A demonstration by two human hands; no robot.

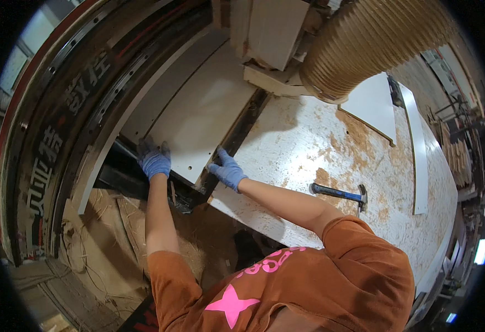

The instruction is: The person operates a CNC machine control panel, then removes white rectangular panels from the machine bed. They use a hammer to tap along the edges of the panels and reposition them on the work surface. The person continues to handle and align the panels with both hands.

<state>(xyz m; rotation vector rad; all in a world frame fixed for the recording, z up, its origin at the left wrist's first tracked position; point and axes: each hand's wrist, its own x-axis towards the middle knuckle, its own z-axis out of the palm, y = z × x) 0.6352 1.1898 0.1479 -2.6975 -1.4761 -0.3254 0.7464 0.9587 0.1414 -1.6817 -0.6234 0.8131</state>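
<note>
Between my two gloved hands lies a white panel (198, 119) with small round holes near its close end. My left hand (155, 160), in a blue glove, rests at the panel's near left corner with its fingers stretched forward. At the right edge of the same panel is my right hand (228, 170), also blue-gloved, its fingers apart and touching the edge. A second white panel (168, 91) lies to the left, divided from the first by a thin dark gap. The far end of the first panel passes beside a machine housing (275, 36).
A ribbed hose (370, 47) hangs over the far right. On the sawdust-strewn white table (270, 144) lie a hammer (336, 192), a white board piece (372, 108) and a long white strip (418, 166). A dark machine beam (60, 133) curves along the left.
</note>
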